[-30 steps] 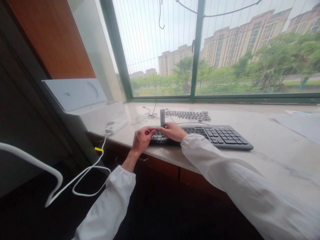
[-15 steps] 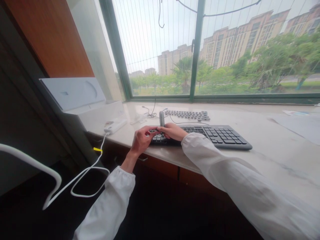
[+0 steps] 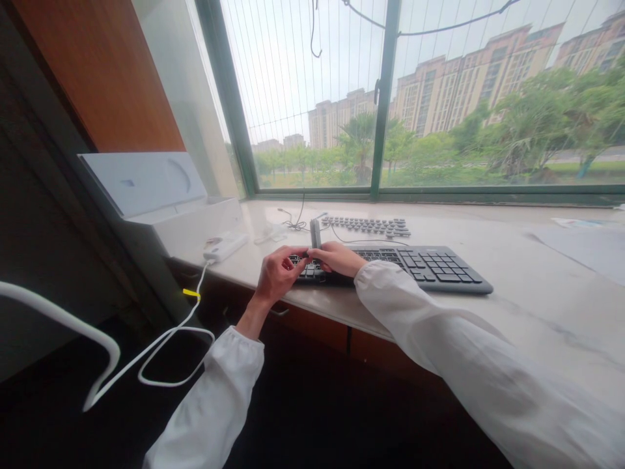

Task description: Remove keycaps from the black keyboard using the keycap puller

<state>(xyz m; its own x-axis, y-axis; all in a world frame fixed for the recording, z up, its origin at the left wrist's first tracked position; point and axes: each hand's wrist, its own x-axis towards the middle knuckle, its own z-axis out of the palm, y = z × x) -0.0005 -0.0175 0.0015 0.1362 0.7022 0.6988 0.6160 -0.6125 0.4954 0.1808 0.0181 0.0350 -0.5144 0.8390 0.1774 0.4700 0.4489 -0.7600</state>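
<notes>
A black keyboard [image 3: 439,268] lies along the front of the counter, with keys gone from part of its middle. Above its left end, my left hand [image 3: 278,273] pinches a small black keycap [image 3: 306,254] between thumb and forefinger. My right hand [image 3: 340,258] is closed on a grey upright tool [image 3: 315,233] whose lower end is hidden by the fingers. The fingertips of both hands meet or nearly meet there. Loose keycaps [image 3: 366,226] are laid out in rows behind the keyboard.
A white power strip [image 3: 224,246] sits to the left, its white cable [image 3: 178,326] hanging over the counter edge. Behind it stands an open white box [image 3: 195,215]. A thin dark cable [image 3: 295,225] lies near the window. Papers [image 3: 581,244] rest at the right.
The fingers of my left hand have shifted slightly, and a small black keycap now shows at their tips. My right hand and the grey tool have hardly moved.
</notes>
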